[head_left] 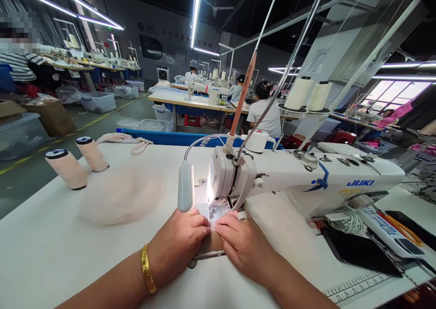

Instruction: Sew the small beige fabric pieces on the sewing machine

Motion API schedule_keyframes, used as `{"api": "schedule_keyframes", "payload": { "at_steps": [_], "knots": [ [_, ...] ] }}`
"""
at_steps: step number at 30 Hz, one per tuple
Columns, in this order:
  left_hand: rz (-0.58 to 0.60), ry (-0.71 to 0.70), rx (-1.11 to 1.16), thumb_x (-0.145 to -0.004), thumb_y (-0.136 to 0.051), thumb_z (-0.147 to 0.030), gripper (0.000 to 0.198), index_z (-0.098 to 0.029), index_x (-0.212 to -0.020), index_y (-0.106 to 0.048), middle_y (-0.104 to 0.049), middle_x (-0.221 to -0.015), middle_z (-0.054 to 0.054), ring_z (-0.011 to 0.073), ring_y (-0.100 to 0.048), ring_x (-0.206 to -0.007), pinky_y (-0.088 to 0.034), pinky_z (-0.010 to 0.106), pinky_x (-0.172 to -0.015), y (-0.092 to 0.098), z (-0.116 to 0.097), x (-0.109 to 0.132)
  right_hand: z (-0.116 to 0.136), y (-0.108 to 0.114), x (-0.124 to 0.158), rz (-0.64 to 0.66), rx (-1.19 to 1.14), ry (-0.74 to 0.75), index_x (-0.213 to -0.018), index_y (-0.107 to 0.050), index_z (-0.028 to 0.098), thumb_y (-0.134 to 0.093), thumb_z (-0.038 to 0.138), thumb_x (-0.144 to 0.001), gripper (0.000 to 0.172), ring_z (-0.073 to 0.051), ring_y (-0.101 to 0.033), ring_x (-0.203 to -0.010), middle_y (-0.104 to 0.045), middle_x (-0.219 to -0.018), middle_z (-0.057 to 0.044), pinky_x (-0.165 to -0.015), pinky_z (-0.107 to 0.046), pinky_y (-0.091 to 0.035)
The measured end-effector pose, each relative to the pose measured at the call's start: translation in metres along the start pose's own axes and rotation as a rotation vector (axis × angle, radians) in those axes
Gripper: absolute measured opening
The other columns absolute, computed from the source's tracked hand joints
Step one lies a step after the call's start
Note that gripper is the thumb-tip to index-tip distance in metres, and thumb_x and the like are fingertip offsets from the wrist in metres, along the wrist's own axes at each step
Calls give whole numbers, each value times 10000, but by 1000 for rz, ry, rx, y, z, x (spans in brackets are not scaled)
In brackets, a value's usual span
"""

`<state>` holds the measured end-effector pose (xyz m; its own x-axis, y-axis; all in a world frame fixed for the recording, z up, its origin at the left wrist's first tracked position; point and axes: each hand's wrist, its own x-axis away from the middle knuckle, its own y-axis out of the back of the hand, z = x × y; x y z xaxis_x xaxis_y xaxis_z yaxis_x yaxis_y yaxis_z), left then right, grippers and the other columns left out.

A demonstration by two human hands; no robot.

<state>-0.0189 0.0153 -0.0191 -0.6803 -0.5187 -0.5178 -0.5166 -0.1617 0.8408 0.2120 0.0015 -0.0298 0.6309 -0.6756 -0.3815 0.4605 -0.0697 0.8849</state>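
A white JUKI sewing machine stands in front of me, its lamp lit beside the needle. My left hand, with a gold bangle at the wrist, is closed just left of the presser foot. Close by on the right side, my right hand has its fingers bent and pressed together. Between the fingertips shows a narrow bit of pale fabric, pinched from both sides; much of it is hidden. Sheer beige cloth lies in a soft heap to the left.
Two peach thread cones stand at the table's left. Right of the machine lie a black phone, orange-handled scissors and a printed ruler. White thread cones sit on a stand behind. Other people work at tables farther back.
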Motion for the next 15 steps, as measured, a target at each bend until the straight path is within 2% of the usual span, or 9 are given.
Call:
{"api": "schedule_keyframes", "payload": {
  "at_steps": [4,9,15],
  "knots": [
    [-19,3,-8,-999,-408,-23,380,-192,-919,-738,-769,-880,37,186,-664,-778,-526,370,-816,-2,4,0,-2,-4,-1,-15,0,4,-999,-613,210,-486,-4,-880,276,-247,-567,-908,-662,-978,-61,-813,-376,-457],
    [-15,56,-25,-989,-433,-33,382,-223,-925,-758,-742,-855,26,183,-676,-794,-550,350,-851,-7,11,-3,-5,-8,-3,-10,62,-71,-951,-623,209,-463,5,-876,269,-234,-556,-828,-691,-1023,-62,-738,-372,-455],
    [51,167,-47,-1014,-425,-106,363,-225,-946,-762,-729,-875,40,207,-664,-811,-574,340,-781,-8,16,-7,-5,-9,-6,-72,90,-112,-1198,-679,204,-490,42,-896,391,-302,-630,-1056,-718,-1238,-102,-857,-428,-530]
  ]
}}
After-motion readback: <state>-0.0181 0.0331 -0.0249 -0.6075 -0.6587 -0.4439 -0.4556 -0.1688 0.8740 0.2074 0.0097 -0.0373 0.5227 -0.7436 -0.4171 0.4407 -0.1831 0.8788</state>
